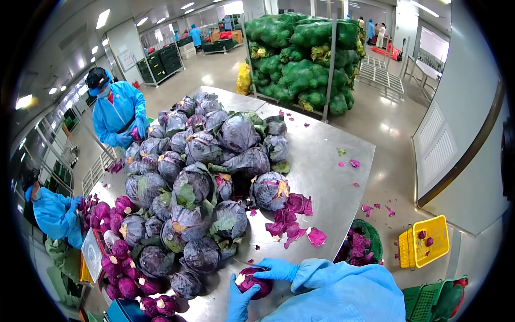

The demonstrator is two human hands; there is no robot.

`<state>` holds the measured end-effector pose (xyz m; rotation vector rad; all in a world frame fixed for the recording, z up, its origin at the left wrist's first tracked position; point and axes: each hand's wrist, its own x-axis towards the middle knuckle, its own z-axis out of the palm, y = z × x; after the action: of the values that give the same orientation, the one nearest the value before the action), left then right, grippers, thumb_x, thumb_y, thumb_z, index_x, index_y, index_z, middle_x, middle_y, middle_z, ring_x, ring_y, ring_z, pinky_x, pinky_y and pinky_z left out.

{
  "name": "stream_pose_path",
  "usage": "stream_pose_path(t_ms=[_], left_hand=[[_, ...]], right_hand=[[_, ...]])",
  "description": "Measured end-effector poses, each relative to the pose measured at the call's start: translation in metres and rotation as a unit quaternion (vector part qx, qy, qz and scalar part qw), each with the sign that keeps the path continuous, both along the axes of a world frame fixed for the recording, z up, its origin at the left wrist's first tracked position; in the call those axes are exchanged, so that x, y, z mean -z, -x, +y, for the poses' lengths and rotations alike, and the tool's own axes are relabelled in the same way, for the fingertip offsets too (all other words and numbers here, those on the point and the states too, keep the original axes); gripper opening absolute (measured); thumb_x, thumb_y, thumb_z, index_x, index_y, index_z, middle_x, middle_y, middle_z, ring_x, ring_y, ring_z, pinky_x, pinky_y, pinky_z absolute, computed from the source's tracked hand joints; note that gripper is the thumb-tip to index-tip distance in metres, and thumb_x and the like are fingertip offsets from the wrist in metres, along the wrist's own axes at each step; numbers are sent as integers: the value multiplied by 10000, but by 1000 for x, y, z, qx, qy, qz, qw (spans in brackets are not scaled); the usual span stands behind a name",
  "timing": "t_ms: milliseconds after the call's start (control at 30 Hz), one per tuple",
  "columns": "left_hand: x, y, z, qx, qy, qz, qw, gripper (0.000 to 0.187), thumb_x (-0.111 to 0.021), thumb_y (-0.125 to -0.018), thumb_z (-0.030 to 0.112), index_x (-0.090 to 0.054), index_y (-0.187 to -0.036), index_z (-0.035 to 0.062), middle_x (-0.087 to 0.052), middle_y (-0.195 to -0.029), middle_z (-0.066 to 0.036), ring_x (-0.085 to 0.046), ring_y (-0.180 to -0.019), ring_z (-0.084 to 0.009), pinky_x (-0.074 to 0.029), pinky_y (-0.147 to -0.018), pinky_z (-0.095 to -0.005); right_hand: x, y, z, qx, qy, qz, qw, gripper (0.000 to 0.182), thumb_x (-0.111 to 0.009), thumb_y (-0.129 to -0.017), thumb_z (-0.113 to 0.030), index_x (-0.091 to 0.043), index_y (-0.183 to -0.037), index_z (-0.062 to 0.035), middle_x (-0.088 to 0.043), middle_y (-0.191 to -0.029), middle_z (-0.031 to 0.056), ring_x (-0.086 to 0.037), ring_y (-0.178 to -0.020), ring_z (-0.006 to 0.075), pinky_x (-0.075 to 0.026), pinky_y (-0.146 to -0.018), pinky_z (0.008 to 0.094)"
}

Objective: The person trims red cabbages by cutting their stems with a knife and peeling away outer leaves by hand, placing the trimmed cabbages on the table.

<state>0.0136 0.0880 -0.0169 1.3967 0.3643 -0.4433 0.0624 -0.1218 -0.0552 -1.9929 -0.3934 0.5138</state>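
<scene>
A peeled red cabbage (256, 284) with a pale cut stem sits low over the near edge of the steel table. My left hand (239, 301), in a blue glove, is closed around its near left side. My right hand (278, 269), also gloved in blue, grips a thin knife (245, 263) above the cabbage, its blade pointing left; the handle is hidden in my fingers. Just beyond my hands lies a big pile of untrimmed red cabbages (201, 255) with dull outer leaves. Glossy peeled cabbages (129, 287) are heaped to the left.
Torn purple leaves (289, 222) lie on the steel table (327, 155). Right of me are a green mesh sack (374, 241), a yellow basket (424, 241) and a green crate (429, 300). Two co-workers (120, 110) in blue stand along the left side. Netted green sacks (306, 59) stand stacked behind.
</scene>
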Motion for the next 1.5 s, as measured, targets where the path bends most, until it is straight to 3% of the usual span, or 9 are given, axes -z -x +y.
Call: stream_pose_path(t_ms=[167,367,633,733,933,1033,1133,1367,1500], left_hand=[[-5,1,-10,10,-24,-5,1000,1050,-889,-641,211,-228,-1430,6,-394,-1358,-182,-465,-1220,-258,-461,-987,-350],[4,-8,-8,-4,-8,-11,1000,959,-890,-646,209,-308,-1374,-19,-464,-1294,-166,-523,-1142,-248,-484,-953,-360],[1,-8,-6,18,-42,-1,999,913,-863,-695,231,-311,-1394,33,-485,-1302,-136,-521,-1171,-226,-448,-1002,-356],[10,-11,-6,19,-50,-10,998,1009,-899,-629,297,-303,-1383,-10,-462,-1298,-167,-520,-1155,-235,-468,-975,-361],[3,-13,-2,14,-2,7,1000,1005,-904,-626,297,-311,-1377,-12,-497,-1254,-163,-543,-1116,-226,-482,-955,-345],[1,-15,-6,-22,16,37,999,1010,-905,-624,305,-311,-1377,-13,-500,-1254,-159,-544,-1113,-218,-479,-958,-339],[-5,-16,-3,16,16,14,1000,997,-909,-609,301,-342,-1369,-5,-497,-1264,-147,-536,-1126,-218,-467,-979,-340],[3,-13,2,137,-65,-83,985,932,-900,-628,208,-373,-1376,34,-493,-1287,-100,-503,-1186,-206,-443,-1015,-334],[10,-19,2,128,-23,-32,991,920,-893,-640,200,-370,-1378,34,-505,-1287,-91,-494,-1199,-205,-432,-1026,-340]], right_hand=[[-32,0,-14,12,-22,77,997,577,-621,-874,-524,-564,-1330,-175,-630,-1150,141,-614,-1037,281,-458,-921,371],[1,1,-10,9,-34,-59,998,481,-568,-929,-455,-590,-1294,-142,-636,-1168,160,-601,-1091,303,-443,-976,381],[2,-5,-12,12,63,-233,970,380,-601,-898,-351,-600,-1222,-153,-662,-888,83,-661,-758,302,-525,-653,403],[3,-9,-15,2,188,-328,926,307,-634,-869,-348,-633,-1112,-162,-652,-835,57,-653,-705,285,-510,-602,410],[1,-24,-16,28,133,-274,952,230,-651,-876,-322,-666,-1015,-140,-655,-834,57,-656,-719,275,-507,-619,388],[-10,-25,-12,9,-53,-159,986,268,-656,-881,-321,-673,-1046,-110,-652,-824,87,-657,-744,270,-510,-660,355],[25,-27,-18,91,-67,-72,991,322,-685,-862,-319,-675,-1089,-91,-647,-833,106,-653,-786,271,-509,-710,338],[-24,-79,-58,196,153,-257,934,766,-748,-781,-395,-428,-1432,-146,-554,-1164,116,-608,-909,268,-506,-778,352],[-70,-49,-37,-113,26,-68,991,896,-821,-701,-416,-403,-1456,-176,-571,-1090,96,-543,-829,219,-482,-752,324]])
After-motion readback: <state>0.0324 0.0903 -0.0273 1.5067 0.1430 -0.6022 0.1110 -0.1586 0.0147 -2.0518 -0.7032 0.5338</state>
